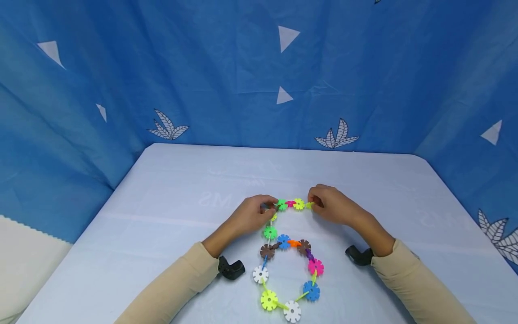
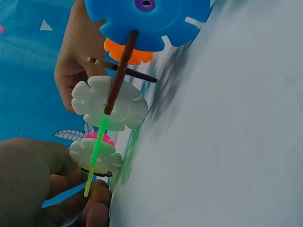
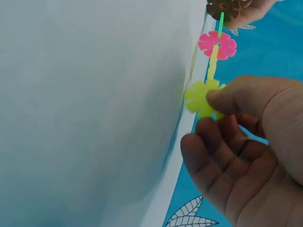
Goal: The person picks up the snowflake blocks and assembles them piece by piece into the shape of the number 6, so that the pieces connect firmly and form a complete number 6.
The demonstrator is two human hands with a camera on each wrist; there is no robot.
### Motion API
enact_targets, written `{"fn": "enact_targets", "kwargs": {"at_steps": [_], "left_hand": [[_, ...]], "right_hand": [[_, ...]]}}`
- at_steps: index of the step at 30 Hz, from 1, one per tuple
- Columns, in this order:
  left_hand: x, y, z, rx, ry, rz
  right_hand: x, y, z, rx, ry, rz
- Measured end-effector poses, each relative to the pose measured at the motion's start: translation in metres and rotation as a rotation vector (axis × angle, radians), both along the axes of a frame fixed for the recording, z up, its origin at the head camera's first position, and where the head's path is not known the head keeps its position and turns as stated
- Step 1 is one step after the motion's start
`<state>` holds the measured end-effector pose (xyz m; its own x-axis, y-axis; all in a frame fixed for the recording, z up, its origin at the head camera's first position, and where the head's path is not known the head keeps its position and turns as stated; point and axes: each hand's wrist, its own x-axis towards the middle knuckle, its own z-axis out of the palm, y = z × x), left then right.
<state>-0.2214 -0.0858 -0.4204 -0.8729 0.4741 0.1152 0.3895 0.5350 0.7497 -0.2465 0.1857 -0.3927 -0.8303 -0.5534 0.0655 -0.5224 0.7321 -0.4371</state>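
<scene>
Notched plastic snowflake discs are slotted edge to edge into a chain on the table. My right hand (image 1: 333, 204) pinches a yellow-green disc (image 3: 201, 98) at the chain's upper right end, between thumb and fingertips. A pink disc (image 3: 218, 45) and a brown disc (image 3: 222, 8) show farther along in the right wrist view. At the chain's upper left corner, my left hand (image 1: 252, 215) holds a blue disc (image 2: 64, 195), seen edge-on between thumb and curled fingers. Just right of that hand is a green disc (image 1: 282, 204). Below, the chain forms a closed ring with a white disc (image 1: 292, 311) at its bottom.
The white-covered table (image 1: 170, 193) extends around both arms. A blue curtain (image 1: 226, 67) with white triangles and leaf prints hangs behind it. Black curved devices (image 1: 231, 268) sit by each wrist.
</scene>
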Motion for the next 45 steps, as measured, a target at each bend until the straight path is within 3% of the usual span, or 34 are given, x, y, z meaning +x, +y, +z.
{"fn": "enact_targets", "kwargs": {"at_steps": [18,36,45], "left_hand": [[0.002,-0.001,0.002,-0.004,-0.006,0.008],[0.002,-0.001,-0.001,-0.002,0.007,0.014],[0.002,-0.003,0.001,-0.021,0.009,0.03]], "right_hand": [[-0.004,-0.004,-0.001,0.012,0.033,0.007],[-0.001,-0.014,0.003,0.054,-0.009,0.014],[-0.002,-0.017,0.0,0.031,0.027,0.03]]}}
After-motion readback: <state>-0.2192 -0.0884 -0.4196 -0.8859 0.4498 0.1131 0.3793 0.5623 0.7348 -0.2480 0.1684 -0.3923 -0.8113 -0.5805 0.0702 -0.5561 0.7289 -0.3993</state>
